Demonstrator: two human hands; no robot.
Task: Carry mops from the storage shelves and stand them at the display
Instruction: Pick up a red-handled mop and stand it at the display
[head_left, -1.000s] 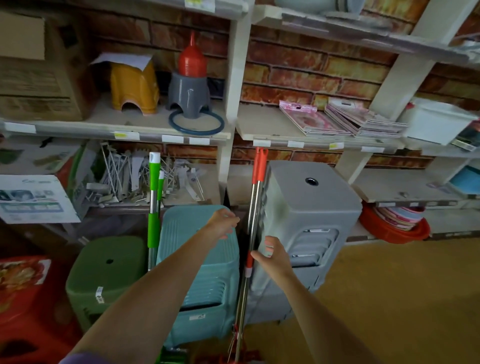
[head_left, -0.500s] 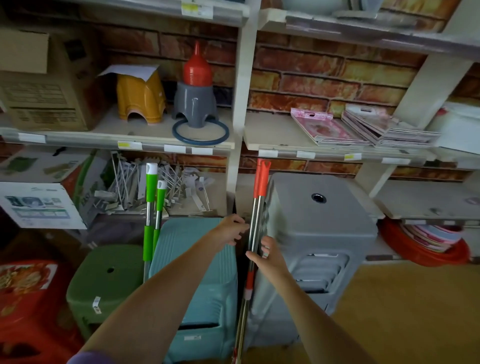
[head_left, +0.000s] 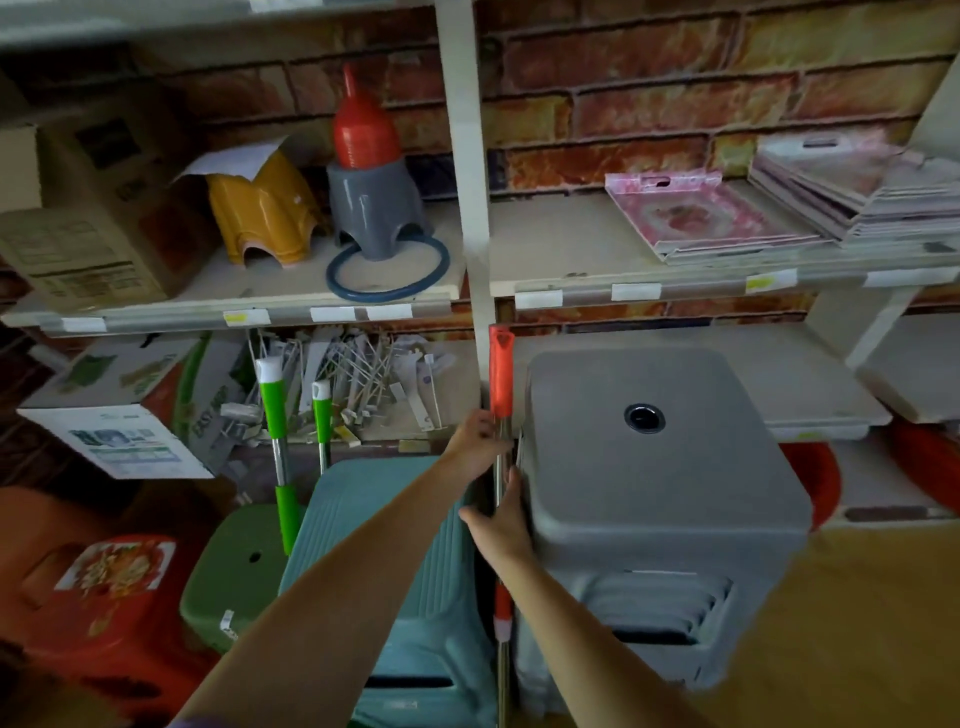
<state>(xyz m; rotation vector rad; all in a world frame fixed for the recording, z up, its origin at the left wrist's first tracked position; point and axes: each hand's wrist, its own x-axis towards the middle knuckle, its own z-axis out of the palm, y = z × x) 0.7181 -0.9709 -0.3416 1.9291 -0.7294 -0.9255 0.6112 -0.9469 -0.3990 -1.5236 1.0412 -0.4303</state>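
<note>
Cream shelving against the brick-pattern wall (head_left: 675, 104). Below it stand a grey plastic stool stack (head_left: 660, 467) and a teal plastic stool stack (head_left: 395, 545). The orange-gripped steel mop pole (head_left: 502, 374) stands upright between the two stacks. Two green-gripped mop poles (head_left: 275, 410) stand further left, untouched. Left hand (head_left: 475, 441) grips the steel shaft just below the orange grip; right hand (head_left: 501, 525) grasps it lower down. Step in hand: placing or steadying. Next move, in my judgement: release without toppling.

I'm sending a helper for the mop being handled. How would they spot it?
Find the white shelf post. Below it, between the teal stool and grey stool, stands the orange-handled mop, gripped by both hands. The mops further left have green grips.
</note>
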